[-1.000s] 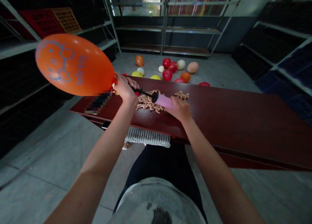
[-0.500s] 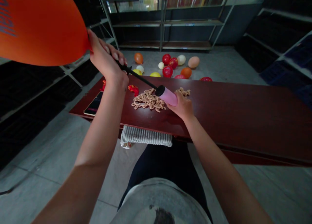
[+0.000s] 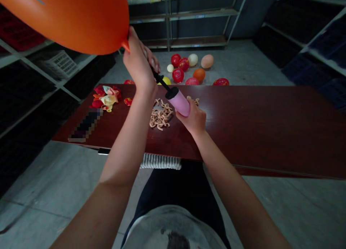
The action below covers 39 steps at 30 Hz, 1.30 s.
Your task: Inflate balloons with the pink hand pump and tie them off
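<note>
A large inflated orange balloon [image 3: 89, 21] fills the upper left, its neck at my left hand [image 3: 139, 61]. That hand is closed around the black end of a balloon pump; how its fingers hold the balloon's neck is hidden. My right hand [image 3: 196, 117] is wrapped around the far end of the pump's pink barrel [image 3: 180, 104]. Between the hands, a short length of black rod [image 3: 165, 86] shows. Below the pump, beige curled pieces [image 3: 160, 117] lie heaped on the dark red table [image 3: 256, 130], with a few more behind my right hand.
Limp balloons [image 3: 109, 96] lie at the table's left, near a blurred phone [image 3: 86, 125]. Inflated balloons [image 3: 177, 75] rest on the floor beyond the table. A grey ribbed cloth [image 3: 161, 161] is at the front edge. Metal shelves [image 3: 198, 41] stand at the back and sides.
The black rod has slid into the pink barrel, bringing my hands closer together. The view has shifted, showing more of the table's left end and the limp balloons.
</note>
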Each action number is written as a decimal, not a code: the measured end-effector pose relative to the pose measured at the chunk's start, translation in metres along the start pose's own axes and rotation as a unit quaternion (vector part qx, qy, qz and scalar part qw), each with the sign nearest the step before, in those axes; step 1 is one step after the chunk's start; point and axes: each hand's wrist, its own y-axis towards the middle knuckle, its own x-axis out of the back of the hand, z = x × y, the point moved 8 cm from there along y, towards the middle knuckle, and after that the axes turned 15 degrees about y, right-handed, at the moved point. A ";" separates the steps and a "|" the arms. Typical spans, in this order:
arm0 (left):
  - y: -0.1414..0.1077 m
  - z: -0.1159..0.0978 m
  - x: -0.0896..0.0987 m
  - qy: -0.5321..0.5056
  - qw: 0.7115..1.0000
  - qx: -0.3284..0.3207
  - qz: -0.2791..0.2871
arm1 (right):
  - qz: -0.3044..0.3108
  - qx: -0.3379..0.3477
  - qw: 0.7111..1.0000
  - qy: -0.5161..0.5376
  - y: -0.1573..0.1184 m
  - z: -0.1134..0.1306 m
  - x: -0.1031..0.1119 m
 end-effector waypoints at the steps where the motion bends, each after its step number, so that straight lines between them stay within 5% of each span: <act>1: -0.007 0.012 -0.007 -0.001 1.000 0.019 0.013 | -0.004 -0.004 1.000 -0.002 0.000 -0.001 0.000; 7: -0.027 0.057 -0.016 -0.022 0.996 0.084 0.027 | -0.009 -0.019 1.000 -0.016 0.001 -0.003 0.000; 16: -0.024 0.055 0.045 0.005 0.994 0.093 -0.060 | 0.045 0.044 0.997 -0.034 -0.002 0.012 -0.007; 24: -0.013 0.033 0.100 -0.041 0.989 0.100 -0.097 | 0.046 0.103 0.992 -0.052 -0.009 0.027 -0.007; 32: 0.002 -0.018 0.155 -0.055 0.982 0.094 -0.155 | 0.056 0.148 0.986 -0.060 -0.014 0.037 -0.007; 35: 0.012 -0.038 0.162 -0.041 0.986 0.084 -0.139 | 0.045 0.162 0.985 -0.046 -0.014 0.039 -0.007; 39: 0.017 -0.061 0.146 -0.056 0.992 0.055 -0.102 | 0.017 0.151 0.988 -0.029 -0.012 0.036 -0.004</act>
